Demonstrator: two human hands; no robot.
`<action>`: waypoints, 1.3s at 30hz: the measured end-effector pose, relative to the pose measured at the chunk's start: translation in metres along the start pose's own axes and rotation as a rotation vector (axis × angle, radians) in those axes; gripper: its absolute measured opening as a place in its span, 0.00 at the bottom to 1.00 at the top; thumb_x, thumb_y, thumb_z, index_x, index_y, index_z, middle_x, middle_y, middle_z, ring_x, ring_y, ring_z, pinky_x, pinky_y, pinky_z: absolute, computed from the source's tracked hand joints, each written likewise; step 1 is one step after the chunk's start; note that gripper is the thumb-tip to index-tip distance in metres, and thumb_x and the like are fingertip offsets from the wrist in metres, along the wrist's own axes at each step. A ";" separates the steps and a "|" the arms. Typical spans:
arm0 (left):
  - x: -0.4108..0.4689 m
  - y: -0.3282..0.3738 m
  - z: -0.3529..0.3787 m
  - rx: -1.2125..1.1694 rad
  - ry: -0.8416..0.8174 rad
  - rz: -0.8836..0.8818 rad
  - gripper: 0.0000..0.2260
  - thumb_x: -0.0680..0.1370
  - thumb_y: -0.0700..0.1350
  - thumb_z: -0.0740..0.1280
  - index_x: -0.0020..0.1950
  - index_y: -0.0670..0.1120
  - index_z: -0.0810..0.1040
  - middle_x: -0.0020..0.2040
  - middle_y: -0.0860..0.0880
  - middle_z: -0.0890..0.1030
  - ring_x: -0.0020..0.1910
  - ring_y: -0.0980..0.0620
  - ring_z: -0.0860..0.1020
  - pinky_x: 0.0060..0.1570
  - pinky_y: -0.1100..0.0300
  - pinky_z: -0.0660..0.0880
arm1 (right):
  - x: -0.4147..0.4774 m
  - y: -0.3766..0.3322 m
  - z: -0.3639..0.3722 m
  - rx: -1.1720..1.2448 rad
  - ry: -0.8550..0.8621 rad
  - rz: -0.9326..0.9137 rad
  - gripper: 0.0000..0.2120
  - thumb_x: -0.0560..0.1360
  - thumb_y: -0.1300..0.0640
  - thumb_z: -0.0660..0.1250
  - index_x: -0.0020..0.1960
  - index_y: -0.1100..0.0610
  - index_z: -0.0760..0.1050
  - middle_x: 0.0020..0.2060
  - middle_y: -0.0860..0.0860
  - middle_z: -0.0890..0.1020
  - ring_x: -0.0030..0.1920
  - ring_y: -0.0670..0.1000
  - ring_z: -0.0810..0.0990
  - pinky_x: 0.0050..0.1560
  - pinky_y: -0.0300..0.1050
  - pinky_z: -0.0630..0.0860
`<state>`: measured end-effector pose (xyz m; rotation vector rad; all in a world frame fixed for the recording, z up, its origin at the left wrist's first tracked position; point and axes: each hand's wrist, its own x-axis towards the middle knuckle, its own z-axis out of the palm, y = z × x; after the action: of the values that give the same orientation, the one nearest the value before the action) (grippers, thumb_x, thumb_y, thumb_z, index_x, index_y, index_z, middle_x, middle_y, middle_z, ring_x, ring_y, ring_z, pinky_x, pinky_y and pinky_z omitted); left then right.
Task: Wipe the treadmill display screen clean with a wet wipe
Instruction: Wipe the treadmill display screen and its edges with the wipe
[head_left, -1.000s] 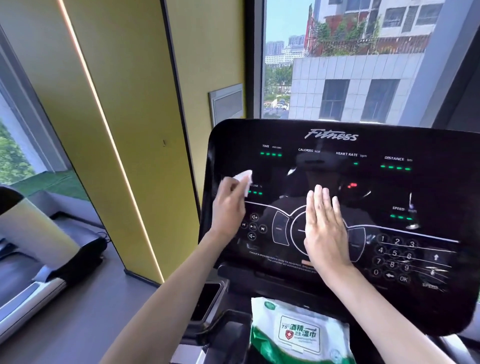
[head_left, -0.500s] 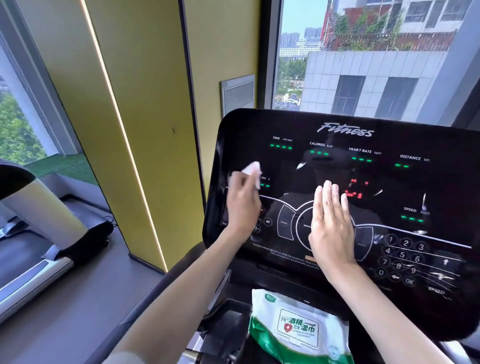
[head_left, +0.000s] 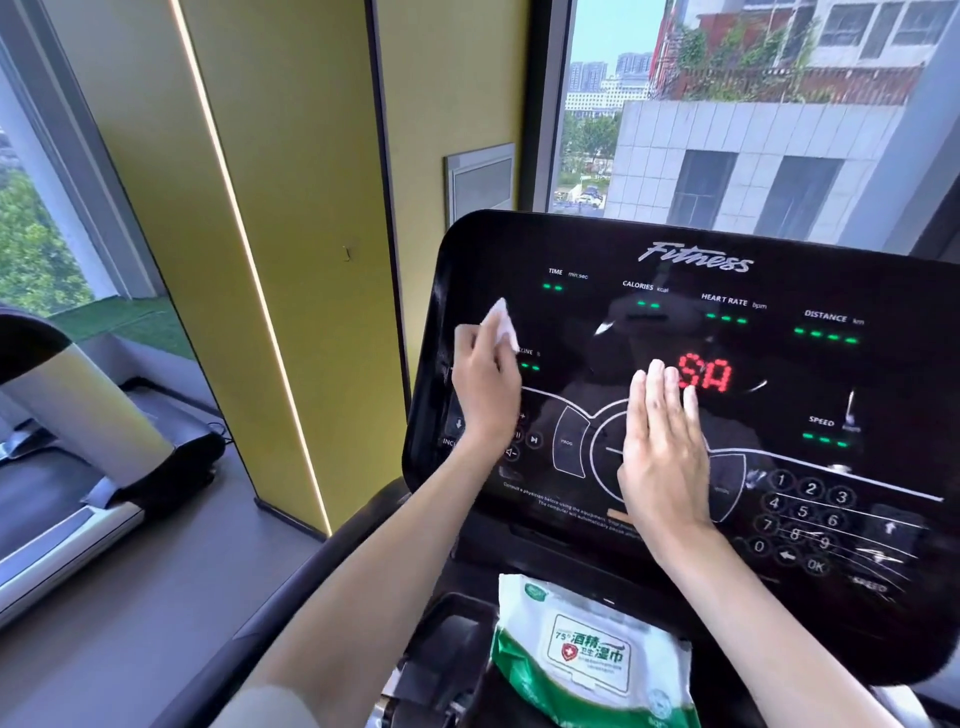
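Observation:
The black treadmill display screen (head_left: 769, 395) fills the right half of the head view, with green readouts and red characters lit at its middle. My left hand (head_left: 485, 387) holds a small white wet wipe (head_left: 503, 323) against the screen's left side, near its edge. My right hand (head_left: 662, 447) lies flat on the middle of the screen with straight fingers, just left of the red characters.
A green and white pack of wet wipes (head_left: 592, 654) lies on the console tray below the screen. A yellow pillar (head_left: 270, 249) stands to the left, with another treadmill (head_left: 67, 452) beyond it. Windows are behind the screen.
My left hand with the wipe has stayed near the screen's left side. Red characters have lit up at the screen's middle. My right hand remains flat on the screen.

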<state>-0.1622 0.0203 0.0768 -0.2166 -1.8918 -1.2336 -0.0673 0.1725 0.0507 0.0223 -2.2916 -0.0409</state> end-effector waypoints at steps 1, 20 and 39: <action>-0.002 0.007 0.002 0.012 0.022 -0.023 0.15 0.78 0.36 0.62 0.64 0.45 0.75 0.43 0.50 0.69 0.37 0.53 0.70 0.37 0.65 0.69 | 0.000 0.000 0.000 0.004 0.001 0.001 0.26 0.75 0.71 0.35 0.69 0.74 0.60 0.68 0.70 0.64 0.70 0.67 0.61 0.70 0.61 0.59; 0.013 0.051 0.026 -0.091 -0.213 0.334 0.12 0.75 0.33 0.58 0.52 0.36 0.80 0.41 0.41 0.74 0.38 0.45 0.73 0.36 0.50 0.75 | 0.000 -0.001 -0.005 -0.021 -0.040 -0.017 0.25 0.75 0.71 0.41 0.70 0.73 0.58 0.69 0.69 0.61 0.71 0.66 0.60 0.70 0.61 0.59; -0.012 0.058 0.026 -0.089 -0.354 0.268 0.12 0.78 0.42 0.60 0.56 0.38 0.77 0.42 0.55 0.71 0.38 0.63 0.70 0.38 0.73 0.67 | 0.003 0.008 -0.014 -0.018 -0.095 -0.055 0.31 0.66 0.73 0.54 0.70 0.71 0.61 0.70 0.67 0.62 0.72 0.63 0.59 0.71 0.58 0.53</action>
<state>-0.1373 0.0743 0.1028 -0.7547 -2.0223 -1.1508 -0.0589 0.1797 0.0630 0.0750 -2.3854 -0.0933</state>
